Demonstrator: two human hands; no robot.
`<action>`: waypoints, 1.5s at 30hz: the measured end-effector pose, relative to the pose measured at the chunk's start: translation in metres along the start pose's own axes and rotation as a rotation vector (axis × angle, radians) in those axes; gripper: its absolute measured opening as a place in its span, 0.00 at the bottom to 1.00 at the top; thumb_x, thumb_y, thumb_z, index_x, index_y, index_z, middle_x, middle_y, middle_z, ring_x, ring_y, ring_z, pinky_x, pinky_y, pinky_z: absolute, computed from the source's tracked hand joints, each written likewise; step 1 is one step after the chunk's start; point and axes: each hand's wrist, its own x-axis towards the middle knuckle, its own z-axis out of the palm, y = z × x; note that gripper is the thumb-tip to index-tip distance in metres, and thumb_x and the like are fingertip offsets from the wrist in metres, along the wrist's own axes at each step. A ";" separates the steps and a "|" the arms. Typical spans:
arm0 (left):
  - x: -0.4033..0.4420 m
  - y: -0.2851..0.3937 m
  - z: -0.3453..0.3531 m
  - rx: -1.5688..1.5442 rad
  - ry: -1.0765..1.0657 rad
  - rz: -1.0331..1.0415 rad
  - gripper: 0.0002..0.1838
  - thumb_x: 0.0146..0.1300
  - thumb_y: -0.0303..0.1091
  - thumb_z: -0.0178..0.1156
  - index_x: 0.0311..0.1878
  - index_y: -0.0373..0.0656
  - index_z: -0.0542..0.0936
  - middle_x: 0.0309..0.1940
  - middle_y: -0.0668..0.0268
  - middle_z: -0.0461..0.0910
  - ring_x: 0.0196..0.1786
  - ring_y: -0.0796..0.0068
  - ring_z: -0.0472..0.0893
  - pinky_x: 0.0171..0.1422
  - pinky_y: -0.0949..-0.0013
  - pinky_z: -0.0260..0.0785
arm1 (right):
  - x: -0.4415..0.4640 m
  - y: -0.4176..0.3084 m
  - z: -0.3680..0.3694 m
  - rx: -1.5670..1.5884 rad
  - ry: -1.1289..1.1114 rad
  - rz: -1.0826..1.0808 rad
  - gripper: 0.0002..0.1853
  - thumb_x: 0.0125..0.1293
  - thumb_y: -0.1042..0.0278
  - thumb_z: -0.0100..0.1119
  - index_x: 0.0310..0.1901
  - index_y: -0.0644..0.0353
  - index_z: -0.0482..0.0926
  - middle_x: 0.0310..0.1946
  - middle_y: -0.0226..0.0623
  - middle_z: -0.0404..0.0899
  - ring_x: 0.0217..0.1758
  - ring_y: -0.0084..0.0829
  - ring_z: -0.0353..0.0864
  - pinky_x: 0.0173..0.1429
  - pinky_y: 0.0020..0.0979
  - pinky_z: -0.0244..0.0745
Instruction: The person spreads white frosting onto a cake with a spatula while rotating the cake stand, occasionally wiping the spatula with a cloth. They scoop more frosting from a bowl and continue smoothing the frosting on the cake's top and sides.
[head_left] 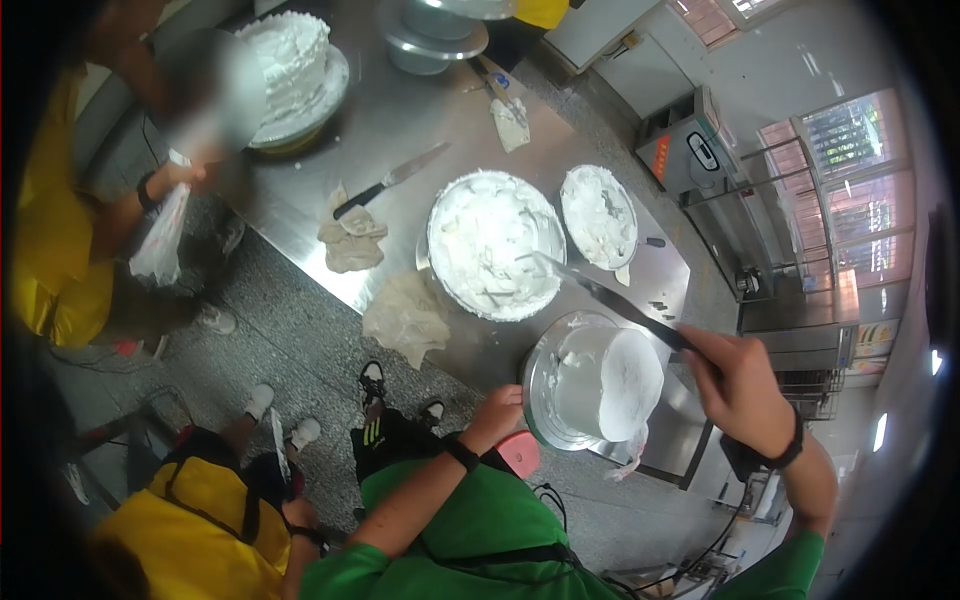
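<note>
Head view: a spatula [630, 306] has a long, narrow metal blade, dull grey along most of its length and whitish with cream near the tip, with a dark handle. Its long axis runs on a slant, from the handle at lower right to the tip at upper left, so the blade points away from the person, across the right rim of a large bowl [432, 250] and over the white, roughly stirred cream inside. The right hand [742, 385] has its fingers closed firmly around the handle, just above the far side of a cake [628, 385]. That cake is a short cylinder coated in white, its wall fairly smooth and its pale round top leaning toward the right of the frame through the wide lens. It sits on a silver turntable [538, 400] at the near edge of a metal table [405, 215]. At the turntable's near left rim is the left hand [492, 418], its fingers curled; the view is too small there to tell whether they pinch the rim or merely rest against it. A smaller bowl [563, 212] of cream stands just beside the large one, on its right.
</note>
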 end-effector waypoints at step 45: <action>-0.005 -0.002 -0.025 -0.081 -0.115 -0.269 0.18 0.72 0.23 0.52 0.62 0.28 0.74 0.56 0.50 0.81 0.60 0.59 0.83 0.64 0.64 0.77 | 0.052 0.034 0.125 1.492 0.089 0.633 0.15 0.75 0.70 0.54 0.55 0.69 0.83 0.23 0.29 0.75 0.17 0.13 0.62 0.20 0.19 0.52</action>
